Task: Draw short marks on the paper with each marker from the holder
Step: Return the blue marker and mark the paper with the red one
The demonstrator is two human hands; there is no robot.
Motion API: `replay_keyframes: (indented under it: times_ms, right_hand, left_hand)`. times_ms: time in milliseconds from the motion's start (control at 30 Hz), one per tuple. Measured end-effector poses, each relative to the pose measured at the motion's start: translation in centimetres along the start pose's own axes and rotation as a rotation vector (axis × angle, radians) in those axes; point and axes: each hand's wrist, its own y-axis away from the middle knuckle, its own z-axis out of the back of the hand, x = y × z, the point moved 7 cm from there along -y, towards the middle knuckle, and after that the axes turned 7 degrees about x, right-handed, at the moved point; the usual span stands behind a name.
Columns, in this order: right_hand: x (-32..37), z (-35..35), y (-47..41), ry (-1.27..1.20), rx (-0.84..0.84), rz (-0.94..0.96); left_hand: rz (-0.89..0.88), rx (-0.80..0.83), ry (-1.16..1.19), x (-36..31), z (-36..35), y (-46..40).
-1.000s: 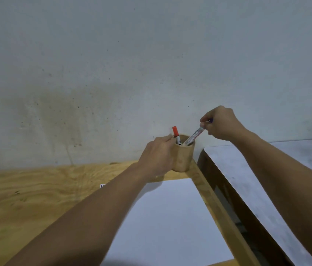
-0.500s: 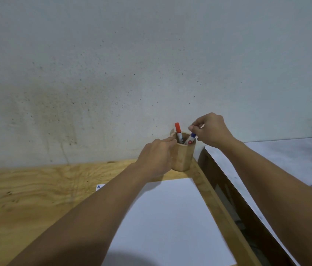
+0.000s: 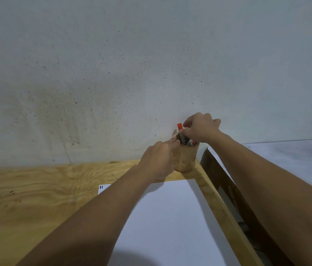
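Markers stand upright in the holder (image 3: 186, 158); the right hand (image 3: 199, 129), nearer, pinches the red-capped marker (image 3: 179, 127) from above; the left hand (image 3: 159, 160) clasps the holder.

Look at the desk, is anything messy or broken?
Nothing stands out. The wooden holder stands upright by the wall, steadied by the left hand. The right hand pinches the red-capped marker. The paper lies flat, with two small marks at its corner.

Two bare, sleeveless forearms (image 3: 97, 214)
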Motion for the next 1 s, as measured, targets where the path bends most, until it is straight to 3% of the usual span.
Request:
replay_keyframes:
  times_ms: [200, 400, 567, 667, 800, 900, 1000]
  right_hand:
    - [0.0, -1.1, -0.6, -0.040, 0.020, -0.044]
    - [-0.2, 2.2, 0.1, -0.509, -0.051, 0.075]
    - [0.7, 6.9, 1.6, -0.730, -0.249, 0.216]
    - [1.8, 8.1, 3.1, -0.756, -0.232, 0.286]
    - [3.5, 6.9, 5.4, -0.700, -0.040, 0.341]
    - [4.5, 5.0, 6.7, -0.682, 0.087, 0.316]
    - [5.9, 3.1, 8.2, -0.682, 0.220, 0.326]
  left_hand:
    - [0.004, -0.003, 0.009, 0.0, 0.0, 0.2]
    - [-0.022, 0.037, 0.018, 0.0, -0.7, -0.3]
    - [-0.036, 0.010, 0.118, -0.3, -0.1, 0.3]
    - [-0.001, -0.142, 0.289, -0.1, 2.2, 1.3]
    - [0.153, -0.311, 0.665, 2.4, 5.3, 2.3]
    - [0.188, -0.343, 1.050, 3.8, 6.6, 3.6]
    - [0.133, -0.304, 1.207, 4.2, 7.5, 5.4]
